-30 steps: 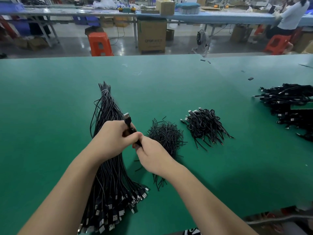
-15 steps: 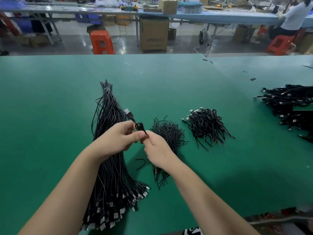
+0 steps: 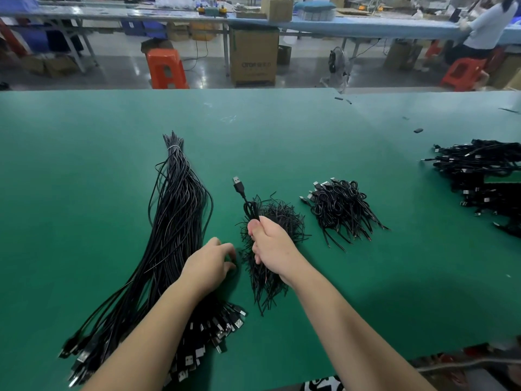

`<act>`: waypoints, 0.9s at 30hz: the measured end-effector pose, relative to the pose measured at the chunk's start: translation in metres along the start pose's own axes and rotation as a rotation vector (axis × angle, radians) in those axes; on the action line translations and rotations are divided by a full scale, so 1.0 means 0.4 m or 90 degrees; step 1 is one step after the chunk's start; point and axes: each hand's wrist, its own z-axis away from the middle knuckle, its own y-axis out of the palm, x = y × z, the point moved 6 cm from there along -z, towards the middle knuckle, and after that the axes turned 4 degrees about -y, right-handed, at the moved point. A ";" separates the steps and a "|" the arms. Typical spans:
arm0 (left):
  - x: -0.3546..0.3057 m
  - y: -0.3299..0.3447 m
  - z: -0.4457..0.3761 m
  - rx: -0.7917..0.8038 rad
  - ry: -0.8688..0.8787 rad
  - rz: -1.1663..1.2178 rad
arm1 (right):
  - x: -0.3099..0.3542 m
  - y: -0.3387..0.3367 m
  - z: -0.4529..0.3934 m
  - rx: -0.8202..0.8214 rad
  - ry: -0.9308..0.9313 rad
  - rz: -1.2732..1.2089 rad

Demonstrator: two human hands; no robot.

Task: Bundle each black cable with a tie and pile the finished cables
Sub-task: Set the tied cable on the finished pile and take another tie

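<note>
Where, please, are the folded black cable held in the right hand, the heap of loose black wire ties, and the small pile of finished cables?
Folded black cable (image 3: 239,187): head view, on its USB plug.
Heap of loose black wire ties (image 3: 284,218): head view, top of heap.
Small pile of finished cables (image 3: 342,210): head view, pile's middle.

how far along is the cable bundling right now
Done: a small pile of bundled cables, with a larger heap at far right. In hand: the right hand grips one folded cable above the ties; the left hand reaches down beside them. Left: the long bunch of loose cables.
</note>
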 end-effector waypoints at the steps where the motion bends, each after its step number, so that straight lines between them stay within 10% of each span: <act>1: 0.001 0.003 0.000 -0.006 -0.001 0.006 | -0.002 0.001 0.001 0.003 0.002 0.005; 10: -0.014 -0.002 0.008 -0.055 0.026 -0.108 | 0.000 0.003 0.006 0.017 -0.013 -0.065; 20: -0.004 -0.239 0.038 -0.254 -0.066 0.577 | 0.043 0.051 0.048 0.167 -0.092 -0.006; 27: -0.068 -0.271 0.068 -0.213 -0.003 0.550 | 0.073 0.083 0.083 0.276 -0.129 -0.016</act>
